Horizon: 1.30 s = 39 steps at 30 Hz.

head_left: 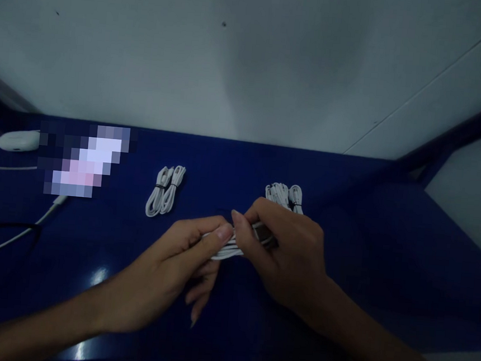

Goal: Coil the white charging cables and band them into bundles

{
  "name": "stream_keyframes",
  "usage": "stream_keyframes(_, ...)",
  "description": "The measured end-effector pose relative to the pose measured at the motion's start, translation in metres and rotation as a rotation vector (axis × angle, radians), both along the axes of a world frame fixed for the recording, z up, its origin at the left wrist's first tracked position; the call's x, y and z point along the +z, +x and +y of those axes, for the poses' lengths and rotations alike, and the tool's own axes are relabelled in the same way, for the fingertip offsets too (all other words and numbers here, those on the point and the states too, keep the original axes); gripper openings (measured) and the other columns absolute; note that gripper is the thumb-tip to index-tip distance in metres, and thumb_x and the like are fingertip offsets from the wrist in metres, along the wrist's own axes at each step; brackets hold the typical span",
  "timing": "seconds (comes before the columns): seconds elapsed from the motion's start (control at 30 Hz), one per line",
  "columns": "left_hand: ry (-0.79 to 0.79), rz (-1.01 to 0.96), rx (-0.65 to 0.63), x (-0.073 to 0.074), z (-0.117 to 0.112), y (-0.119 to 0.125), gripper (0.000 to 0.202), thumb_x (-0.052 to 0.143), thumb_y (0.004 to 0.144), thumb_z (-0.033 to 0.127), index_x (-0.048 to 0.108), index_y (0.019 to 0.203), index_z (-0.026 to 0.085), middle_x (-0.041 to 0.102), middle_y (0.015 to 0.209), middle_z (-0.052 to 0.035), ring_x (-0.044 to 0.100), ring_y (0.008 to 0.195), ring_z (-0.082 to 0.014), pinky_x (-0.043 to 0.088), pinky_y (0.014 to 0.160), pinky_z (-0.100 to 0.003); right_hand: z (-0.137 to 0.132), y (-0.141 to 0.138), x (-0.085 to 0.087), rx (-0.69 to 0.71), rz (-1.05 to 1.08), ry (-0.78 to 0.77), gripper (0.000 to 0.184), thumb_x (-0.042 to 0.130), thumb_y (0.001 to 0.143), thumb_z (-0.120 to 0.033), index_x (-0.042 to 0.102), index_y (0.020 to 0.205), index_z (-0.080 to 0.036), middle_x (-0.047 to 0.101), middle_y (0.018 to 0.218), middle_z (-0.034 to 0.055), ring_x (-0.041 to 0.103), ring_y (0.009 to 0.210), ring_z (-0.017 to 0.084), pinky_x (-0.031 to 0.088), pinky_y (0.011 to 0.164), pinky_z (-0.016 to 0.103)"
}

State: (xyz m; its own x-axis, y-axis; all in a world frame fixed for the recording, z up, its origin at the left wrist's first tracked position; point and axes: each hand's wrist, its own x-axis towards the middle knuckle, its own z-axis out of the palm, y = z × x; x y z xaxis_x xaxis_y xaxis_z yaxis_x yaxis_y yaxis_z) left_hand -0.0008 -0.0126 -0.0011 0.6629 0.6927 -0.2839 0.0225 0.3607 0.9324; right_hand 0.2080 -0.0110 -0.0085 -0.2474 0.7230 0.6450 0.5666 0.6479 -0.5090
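Low over the blue table, a coiled white cable (229, 252) lies between my two hands. My left hand (179, 256) pinches its left part between thumb and forefinger, while the other fingers curl below. My right hand (287, 252) closes round the right end of the same coil, thumb and forefinger near the left thumb; the cable's end there is mostly hidden. Beyond the left hand lie two tied white cable bundles (164, 192), side by side with dark ties. More tied white cable bundles (279, 194) rest just behind my right hand, which partly covers them.
The glossy blue table (225, 162) meets a pale wall (171, 56) at the back. At the left are a blurred-out bright device (93, 159) with a white cord (29, 232) plugged in, and a white rounded case (19, 140). A blue frame edge (459, 135) rises at the right.
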Motion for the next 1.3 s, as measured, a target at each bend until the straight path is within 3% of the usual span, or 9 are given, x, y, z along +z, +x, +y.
stream_keyframes(0.1, 0.033, -0.001, 0.024, 0.005, -0.001, 0.002, 0.04, 0.052, 0.122, 0.05, 0.061, 0.094, 0.022, 0.052, 0.068, 0.0064, 0.056, 0.057, -0.0105, 0.059, 0.06, -0.021, -0.001, -0.001, 0.002, -0.037, 0.052, -0.029, 0.034, 0.066, 0.109, -0.012, 0.053, 0.079, -0.022, 0.051, 0.062, -0.0084, 0.043, 0.049, 0.007, 0.034, 0.049, 0.023)
stream_keyframes(0.23, 0.032, 0.027, -0.022, 0.011, 0.0, 0.003, 0.035, 0.058, 0.12, 0.051, 0.062, 0.1, 0.023, 0.049, 0.065, 0.0078, 0.054, 0.058, -0.0106, 0.057, 0.061, -0.022, -0.002, -0.002, 0.003, -0.032, 0.069, -0.082, 0.033, 0.067, 0.11, -0.013, 0.056, 0.08, -0.022, 0.054, 0.062, -0.0078, 0.046, 0.049, 0.007, 0.036, 0.048, 0.022)
stream_keyframes(0.43, -0.184, -0.126, -0.069, 0.009, 0.007, 0.001, 0.034, 0.06, 0.118, 0.049, 0.062, 0.098, 0.021, 0.044, 0.064, 0.0088, 0.036, 0.047, -0.0087, 0.05, 0.047, -0.022, 0.001, 0.002, -0.002, 0.021, -0.061, 0.114, 0.023, 0.063, 0.11, -0.018, 0.068, 0.087, -0.02, 0.067, 0.075, 0.0018, 0.056, 0.06, 0.013, 0.041, 0.05, 0.027)
stream_keyframes(0.53, -0.231, -0.129, -0.114, 0.011, 0.007, 0.001, 0.034, 0.061, 0.118, 0.049, 0.061, 0.098, 0.022, 0.041, 0.064, 0.0096, 0.029, 0.046, -0.0081, 0.05, 0.047, -0.023, 0.001, 0.003, -0.003, 0.026, -0.085, 0.17, 0.025, 0.064, 0.108, -0.017, 0.067, 0.084, -0.02, 0.064, 0.07, 0.0008, 0.053, 0.056, 0.011, 0.037, 0.047, 0.027)
stream_keyframes(0.8, 0.109, 0.168, -0.073, 0.017, -0.001, 0.0, 0.037, 0.055, 0.12, 0.049, 0.06, 0.093, 0.023, 0.051, 0.07, 0.0045, 0.051, 0.061, -0.0148, 0.047, 0.059, -0.028, 0.001, 0.0, 0.004, 0.031, 0.001, -0.024, 0.041, 0.055, 0.111, -0.01, 0.043, 0.074, -0.023, 0.045, 0.062, -0.0068, 0.039, 0.051, 0.008, 0.033, 0.049, 0.024)
stream_keyframes(0.97, 0.256, 0.295, -0.048, 0.019, -0.011, -0.002, 0.042, 0.05, 0.121, 0.055, 0.065, 0.095, 0.025, 0.052, 0.073, 0.0035, 0.044, 0.062, -0.0155, 0.038, 0.056, -0.03, 0.0, -0.002, 0.002, 0.012, -0.007, 0.016, 0.04, 0.057, 0.11, -0.008, 0.044, 0.075, -0.023, 0.046, 0.064, -0.0068, 0.039, 0.053, 0.008, 0.033, 0.05, 0.025)
stream_keyframes(1.07, 0.187, 0.284, 0.02, 0.014, -0.013, -0.002, 0.045, 0.051, 0.119, 0.06, 0.068, 0.099, 0.024, 0.045, 0.071, 0.0048, 0.037, 0.059, -0.0146, 0.031, 0.051, -0.028, 0.001, 0.002, -0.001, 0.018, -0.057, 0.024, 0.039, 0.057, 0.112, -0.012, 0.052, 0.075, -0.022, 0.049, 0.066, -0.005, 0.041, 0.055, 0.009, 0.034, 0.051, 0.027)
stream_keyframes(1.13, 0.076, 0.18, 0.015, 0.01, -0.009, -0.002, 0.039, 0.055, 0.119, 0.055, 0.069, 0.099, 0.024, 0.05, 0.073, 0.004, 0.041, 0.061, -0.0143, 0.039, 0.054, -0.025, 0.003, 0.005, -0.003, 0.045, -0.103, 0.045, 0.038, 0.056, 0.113, -0.015, 0.06, 0.076, -0.02, 0.055, 0.068, -0.0025, 0.045, 0.056, 0.01, 0.036, 0.052, 0.028)
stream_keyframes(1.3, -0.254, -0.09, -0.105, 0.006, 0.004, 0.0, 0.037, 0.061, 0.116, 0.048, 0.062, 0.088, 0.022, 0.04, 0.066, 0.0068, 0.03, 0.052, -0.0123, 0.04, 0.047, -0.024, 0.008, 0.008, -0.007, 0.1, -0.154, 0.2, 0.04, 0.06, 0.113, -0.021, 0.067, 0.074, -0.019, 0.06, 0.066, -0.0003, 0.05, 0.054, 0.012, 0.036, 0.048, 0.029)
